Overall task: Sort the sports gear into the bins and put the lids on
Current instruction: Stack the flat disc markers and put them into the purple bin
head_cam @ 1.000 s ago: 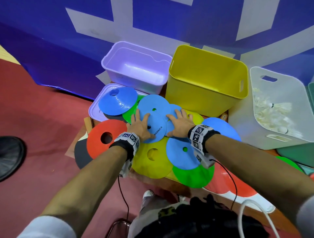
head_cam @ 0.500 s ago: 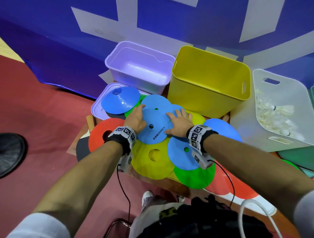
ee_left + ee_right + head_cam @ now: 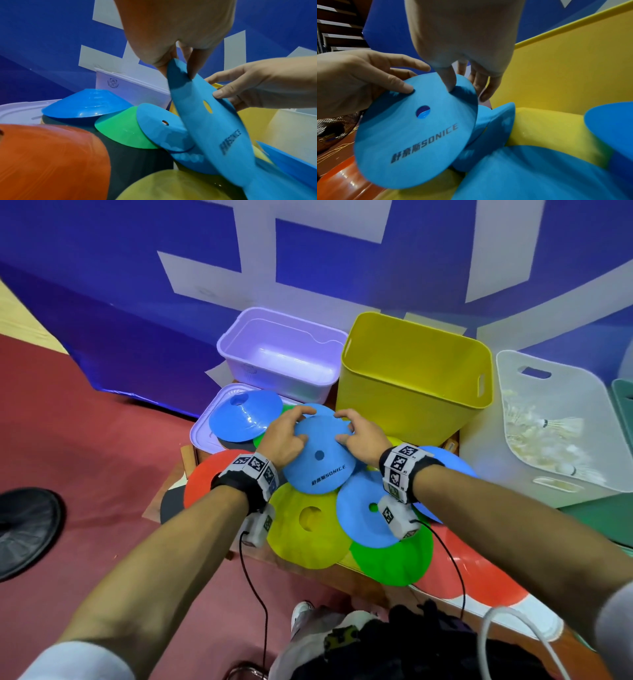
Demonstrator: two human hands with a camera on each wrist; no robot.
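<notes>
A flat blue disc marked SONICE [image 3: 317,458] [image 3: 214,121] [image 3: 419,134] is tilted up off a pile of coloured discs and cones. My left hand [image 3: 284,436] [image 3: 173,59] pinches its far left edge, and my right hand [image 3: 359,436] [image 3: 462,83] pinches its far right edge, thumbs on top. Under it lie another blue disc [image 3: 368,517], a yellow cone [image 3: 308,529], a green cone [image 3: 394,559] and a red cone [image 3: 205,474]. A blue cone [image 3: 243,416] rests on a purple lid [image 3: 202,429].
An empty purple bin [image 3: 281,354] and an empty yellow bin [image 3: 414,378] stand just behind the pile. A white bin [image 3: 555,422] with shuttlecocks [image 3: 548,429] is at the right, a green lid [image 3: 603,515] beside it. A blue banner hangs behind; red floor lies at the left.
Both hands went from lying flat on the blue disc to pinching its far edge. The disc's far side has lifted off the pile.
</notes>
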